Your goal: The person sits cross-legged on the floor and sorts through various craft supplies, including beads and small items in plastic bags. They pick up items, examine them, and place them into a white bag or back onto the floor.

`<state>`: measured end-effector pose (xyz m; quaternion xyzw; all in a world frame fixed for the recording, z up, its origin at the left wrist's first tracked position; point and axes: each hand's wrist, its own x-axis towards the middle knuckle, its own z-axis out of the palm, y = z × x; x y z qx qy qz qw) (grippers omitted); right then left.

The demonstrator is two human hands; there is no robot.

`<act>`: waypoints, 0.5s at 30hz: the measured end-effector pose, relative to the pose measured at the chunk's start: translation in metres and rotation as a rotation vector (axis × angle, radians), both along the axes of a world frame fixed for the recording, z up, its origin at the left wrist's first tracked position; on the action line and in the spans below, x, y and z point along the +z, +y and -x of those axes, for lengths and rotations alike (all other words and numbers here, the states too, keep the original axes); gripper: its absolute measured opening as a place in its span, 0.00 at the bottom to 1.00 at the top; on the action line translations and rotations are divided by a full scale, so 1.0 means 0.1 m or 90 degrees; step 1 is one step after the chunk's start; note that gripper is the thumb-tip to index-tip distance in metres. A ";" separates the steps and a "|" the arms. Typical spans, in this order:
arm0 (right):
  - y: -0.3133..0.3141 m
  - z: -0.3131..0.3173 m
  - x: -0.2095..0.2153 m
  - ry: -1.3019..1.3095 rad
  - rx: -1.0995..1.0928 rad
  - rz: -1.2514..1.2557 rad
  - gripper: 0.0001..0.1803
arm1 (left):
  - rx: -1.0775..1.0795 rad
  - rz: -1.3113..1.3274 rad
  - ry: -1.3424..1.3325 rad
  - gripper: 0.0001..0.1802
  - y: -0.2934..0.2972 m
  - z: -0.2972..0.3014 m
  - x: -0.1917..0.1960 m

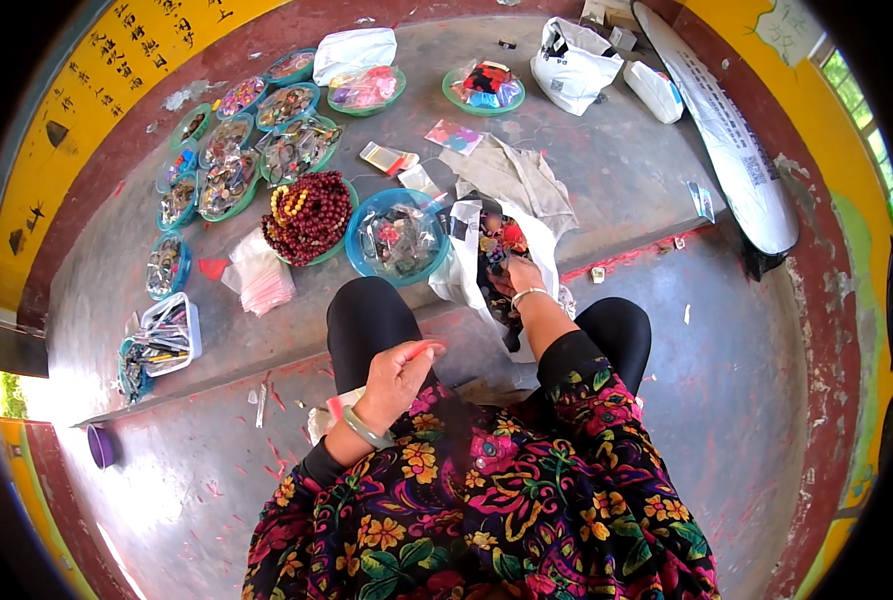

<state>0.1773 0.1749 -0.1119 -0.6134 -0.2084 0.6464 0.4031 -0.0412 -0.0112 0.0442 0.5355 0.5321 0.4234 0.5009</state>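
Note:
My right hand [519, 275], with a bangle on its wrist, reaches into an open white plastic bag [539, 238]. Inside lies a dark, colourful heap of small pieces [496, 240], with red and orange ones near the top. The fingertips are partly lost among the pieces, so their grip is unclear. Over my left knee, my left hand [398, 380] is closed, thumb against fingers. Something small and pinkish red shows at its fingertips; its kind cannot be made out. Beside the bag stands a blue-green basin [359, 262] holding clear packets of small items.
A green basin of dark red bead strings [311, 225] stands left, near clear plastic bags [263, 275]. Several basins of packets [228, 185] lie beyond. A white tray [194, 330] holds tools. Grey cloth [521, 180] lies behind the bag. The step edge [236, 367] crosses the floor.

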 end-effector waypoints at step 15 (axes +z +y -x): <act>-0.87 0.12 1.41 0.382 0.175 -0.124 0.04 | -0.044 0.045 -0.041 0.14 0.00 0.05 -0.02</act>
